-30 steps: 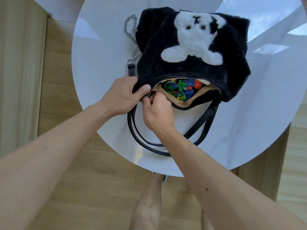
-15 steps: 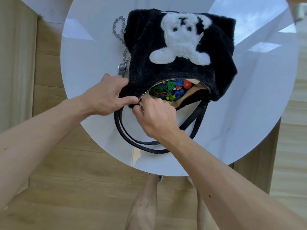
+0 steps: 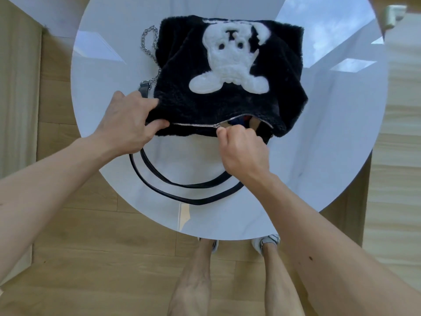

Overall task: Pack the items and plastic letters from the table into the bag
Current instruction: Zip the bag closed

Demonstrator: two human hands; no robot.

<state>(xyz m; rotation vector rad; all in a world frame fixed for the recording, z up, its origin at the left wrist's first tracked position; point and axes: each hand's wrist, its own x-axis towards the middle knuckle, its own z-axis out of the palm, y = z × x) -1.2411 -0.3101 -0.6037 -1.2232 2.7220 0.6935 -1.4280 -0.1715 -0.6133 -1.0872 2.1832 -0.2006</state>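
Observation:
A black furry bag (image 3: 182, 65) with a white bear patch (image 3: 230, 65) lies on the round white table (image 3: 330, 133). Its silver zipper (image 3: 193, 125) is closed along the left half; a short gap stays open at the right, where a bit of colour and tan lining (image 3: 252, 122) shows. My left hand (image 3: 129, 124) grips the bag's left corner. My right hand (image 3: 241, 147) pinches the zipper pull (image 3: 216, 126) at mid-bag. The plastic letters are almost entirely hidden inside.
Two black straps (image 3: 173, 185) loop toward me over the table's near part. A silver chain (image 3: 149, 46) lies left of the bag. Wooden floor and my legs and shoes (image 3: 266, 242) show below the table edge.
My right hand has drawn the zipper pull from the bag's left corner rightward to the middle, closing that half. The coloured letters, plainly visible before, are now mostly covered.

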